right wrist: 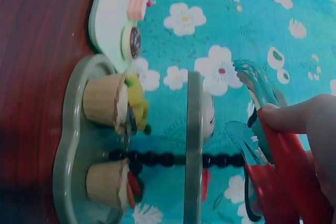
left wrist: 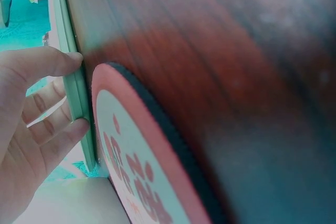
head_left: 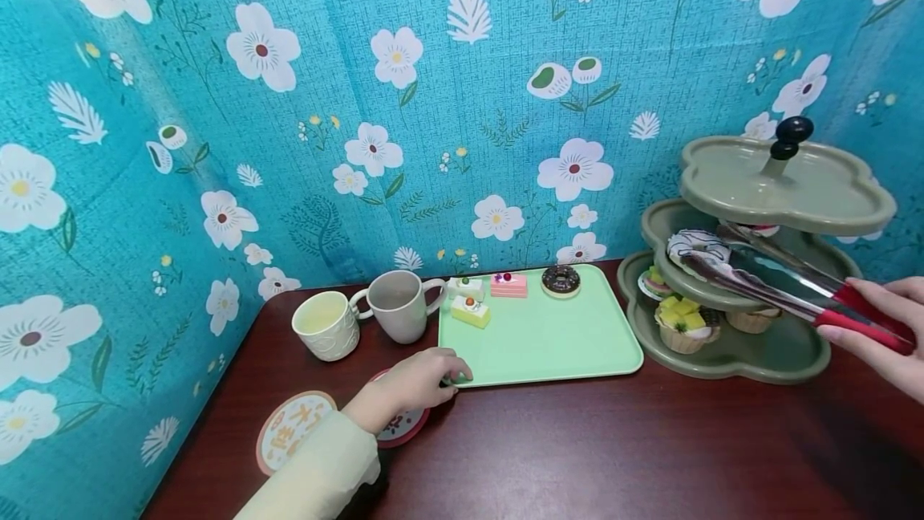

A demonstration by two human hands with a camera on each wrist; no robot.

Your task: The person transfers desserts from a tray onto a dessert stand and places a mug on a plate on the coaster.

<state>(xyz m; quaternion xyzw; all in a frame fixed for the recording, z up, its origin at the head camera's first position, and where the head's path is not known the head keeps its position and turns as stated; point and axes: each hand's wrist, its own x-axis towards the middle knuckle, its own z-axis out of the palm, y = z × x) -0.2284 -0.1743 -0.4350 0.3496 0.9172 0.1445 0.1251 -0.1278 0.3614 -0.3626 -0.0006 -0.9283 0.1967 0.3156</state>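
Note:
My left hand pinches the near left corner of a light green tray; in the left wrist view its thumb and fingers lie on the tray's rim. On the tray are a chocolate donut, a pink cake slice, a yellow cake slice and a white one. My right hand holds red-handled tongs, whose arms stand apart. The tong tips overlap a white iced donut on the stand's middle tier in the head view.
A green three-tier stand at the right bears several cupcakes on its bottom tier. Left of the tray stand a grey mug and a cream cup. Two round coasters lie nearer, one orange-rimmed, one red-rimmed partly under my left arm.

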